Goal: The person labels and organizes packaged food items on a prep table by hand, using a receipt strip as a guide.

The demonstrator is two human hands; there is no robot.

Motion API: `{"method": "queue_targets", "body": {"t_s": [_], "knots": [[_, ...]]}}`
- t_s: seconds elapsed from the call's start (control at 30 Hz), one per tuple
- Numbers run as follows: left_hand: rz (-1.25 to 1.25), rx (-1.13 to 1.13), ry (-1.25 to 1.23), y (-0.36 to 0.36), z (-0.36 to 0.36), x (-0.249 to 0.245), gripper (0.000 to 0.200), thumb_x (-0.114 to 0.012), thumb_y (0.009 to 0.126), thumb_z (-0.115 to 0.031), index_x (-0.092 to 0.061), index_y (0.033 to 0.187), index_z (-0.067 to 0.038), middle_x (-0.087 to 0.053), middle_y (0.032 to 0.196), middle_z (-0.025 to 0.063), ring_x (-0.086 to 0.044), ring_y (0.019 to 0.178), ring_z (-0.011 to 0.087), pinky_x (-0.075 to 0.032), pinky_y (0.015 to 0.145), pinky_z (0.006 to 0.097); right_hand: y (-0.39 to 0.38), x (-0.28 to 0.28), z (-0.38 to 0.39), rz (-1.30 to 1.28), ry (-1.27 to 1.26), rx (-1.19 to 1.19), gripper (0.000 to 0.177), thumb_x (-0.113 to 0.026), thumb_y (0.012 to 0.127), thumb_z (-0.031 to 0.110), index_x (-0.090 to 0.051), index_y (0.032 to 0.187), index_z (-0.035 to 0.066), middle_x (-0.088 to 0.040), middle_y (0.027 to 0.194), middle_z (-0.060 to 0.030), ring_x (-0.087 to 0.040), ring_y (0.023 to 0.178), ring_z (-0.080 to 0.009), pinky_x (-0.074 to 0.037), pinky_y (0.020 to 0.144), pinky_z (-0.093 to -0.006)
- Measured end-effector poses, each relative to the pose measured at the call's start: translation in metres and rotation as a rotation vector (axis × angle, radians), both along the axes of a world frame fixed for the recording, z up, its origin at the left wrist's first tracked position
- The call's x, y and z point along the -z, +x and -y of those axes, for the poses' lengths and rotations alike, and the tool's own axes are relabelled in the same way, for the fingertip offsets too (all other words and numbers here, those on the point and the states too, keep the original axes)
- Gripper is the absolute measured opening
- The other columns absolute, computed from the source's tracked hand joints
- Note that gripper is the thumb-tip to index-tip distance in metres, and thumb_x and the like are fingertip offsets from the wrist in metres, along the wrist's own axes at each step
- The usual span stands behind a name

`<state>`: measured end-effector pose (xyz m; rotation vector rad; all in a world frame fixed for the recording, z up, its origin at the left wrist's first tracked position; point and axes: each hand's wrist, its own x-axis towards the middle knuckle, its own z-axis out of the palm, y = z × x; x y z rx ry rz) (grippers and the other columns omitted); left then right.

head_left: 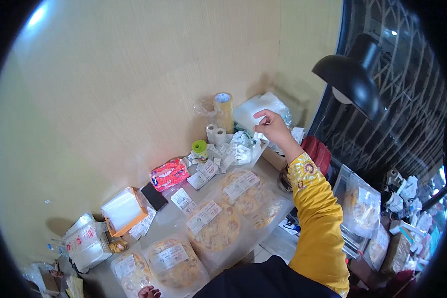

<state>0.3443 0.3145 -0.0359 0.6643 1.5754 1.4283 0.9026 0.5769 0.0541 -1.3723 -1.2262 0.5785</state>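
My right hand [273, 127] is raised over the back of the table, with thumb and fingers pinched on a small white strip [258, 135] that looks like paper. Below it lie crumpled white paper and plastic [242, 153]. Only the fingertips of my left hand [149, 292] show at the bottom edge, slightly apart, beside clear bags of round, flat yellowish food. One labelled bag [131, 273] is at the left, another [176, 263] next to it. Two more labelled packs [213, 233] [251, 196] lie farther right. The rest of the left hand is out of view.
Along the wall stand a tape roll stack [224, 111], small paper rolls [216, 134], a green-lidded container [199, 147], a red packet [169, 174], a dark phone [154, 196] and an orange box [125, 212]. A black lamp [350, 79] overhangs the right side, above a clear bin [357, 198].
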Motion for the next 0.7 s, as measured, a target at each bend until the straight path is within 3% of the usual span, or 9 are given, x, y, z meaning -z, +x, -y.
{"method": "queue_targets", "body": {"t_s": [0.13,0.33,0.5,0.53,0.63,0.7], "knots": [[-0.004,0.137,0.154,-0.009,0.004,-0.006,0.011,-0.057,0.086,-0.013,-0.055,0.094,-0.008,-0.058,0.096,0.0064,-0.055,0.084,0.0165,-0.046,0.075,0.0310,-0.034,-0.041,0.043,0.096,-0.039,-0.037,0.017,-0.069,0.071,0.005,-0.062,0.086,0.002,-0.055,0.068,0.0023,-0.048,0.061,-0.0056,-0.041,0.055,-0.0218],[0.037,0.262,0.293,-0.028,0.014,-0.009,0.015,-0.054,0.088,-0.016,-0.054,0.099,-0.006,-0.057,0.098,0.0082,-0.055,0.084,0.0158,-0.046,0.077,0.0301,-0.083,-0.104,0.091,0.078,0.153,-0.057,0.009,-0.064,0.078,0.005,-0.063,0.087,0.003,-0.054,0.068,0.0039,-0.046,0.061,-0.0035,-0.039,0.055,-0.0197],[0.084,0.463,0.413,-0.038,0.016,-0.008,0.022,-0.056,0.088,-0.019,-0.053,0.106,-0.008,-0.057,0.101,0.0079,-0.055,0.086,0.0162,-0.044,0.084,0.0312,-0.130,-0.118,0.121,0.244,0.088,-0.147,0.008,-0.059,0.083,0.004,-0.062,0.090,0.004,-0.053,0.068,0.0056,-0.043,0.058,-0.0016,-0.036,0.050,-0.0186],[0.239,0.393,0.481,-0.032,0.008,-0.001,0.016,-0.055,0.084,-0.011,-0.053,0.098,-0.005,-0.059,0.091,0.0093,-0.057,0.074,0.0185,-0.047,0.068,0.0311,-0.141,-0.119,0.130,0.264,0.065,-0.162,0.008,-0.058,0.083,0.004,-0.062,0.090,0.004,-0.053,0.069,0.0057,-0.043,0.058,-0.0017,-0.036,0.051,-0.0188],[0.255,0.529,0.489,-0.025,0.001,-0.013,0.014,-0.051,0.086,-0.008,-0.052,0.098,0.000,-0.059,0.092,0.0103,-0.058,0.077,0.0170,-0.048,0.071,0.0289,-0.176,-0.104,0.157,0.276,0.054,-0.314,0.008,-0.058,0.084,0.005,-0.063,0.090,0.004,-0.051,0.068,0.0071,-0.042,0.059,-0.0014,-0.036,0.053,-0.0194],[0.251,0.690,0.435,-0.011,-0.002,-0.034,0.020,-0.050,0.088,-0.010,-0.052,0.103,0.002,-0.059,0.096,0.0104,-0.058,0.083,0.0173,-0.046,0.077,0.0290,-0.203,-0.094,0.186,0.442,-0.010,-0.274,0.008,-0.057,0.083,0.003,-0.062,0.090,0.003,-0.055,0.070,0.0039,-0.047,0.063,-0.0040,-0.040,0.057,-0.0221]]}}
